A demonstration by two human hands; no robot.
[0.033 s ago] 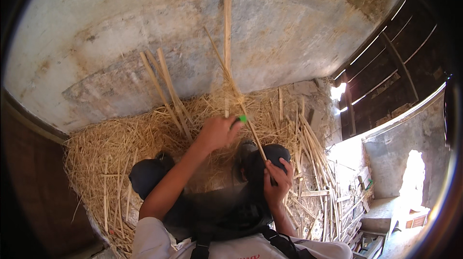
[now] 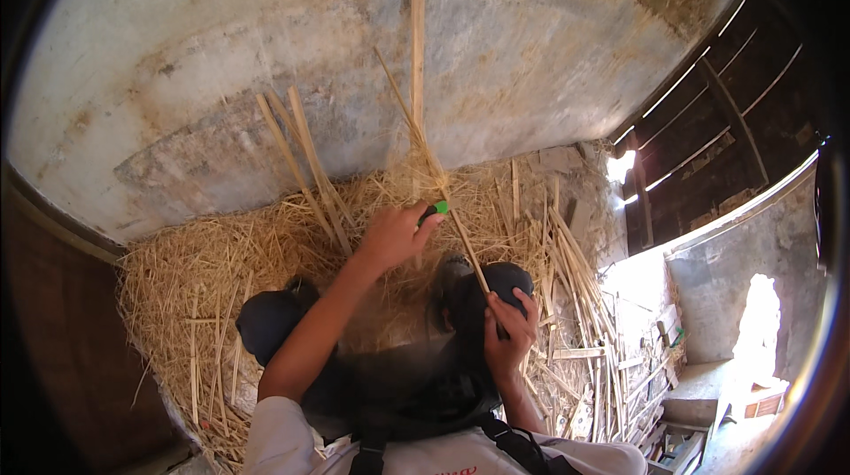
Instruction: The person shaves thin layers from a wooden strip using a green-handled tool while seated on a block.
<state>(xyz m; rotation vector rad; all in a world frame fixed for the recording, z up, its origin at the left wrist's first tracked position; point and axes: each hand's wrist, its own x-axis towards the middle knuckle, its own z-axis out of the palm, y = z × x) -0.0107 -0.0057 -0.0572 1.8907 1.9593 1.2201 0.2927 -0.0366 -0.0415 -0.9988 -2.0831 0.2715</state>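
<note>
My left hand (image 2: 396, 234) is closed around a knife-like tool (image 2: 434, 211) with a green and black handle; its blade cannot be made out. The tool touches or lies close beside a thin bamboo strip (image 2: 467, 243). My right hand (image 2: 511, 330) grips the strip's near end by my right knee, with a small dark thing showing under the fingers. From there the strip slants up and away toward the wall. Fine pale shavings (image 2: 428, 162) bunch around it just beyond the tool.
Straw-like shavings (image 2: 168, 289) cover the ground around my feet. Several strips (image 2: 305, 143) lean on the stained wall (image 2: 292, 41), and one tall strip (image 2: 418, 41) stands ahead. Many cut strips (image 2: 589, 298) lie piled on my right. A dark slatted wall (image 2: 717, 130) is at far right.
My left hand and the tool have shifted slightly away from me along the strip. The right hand stays where it was.
</note>
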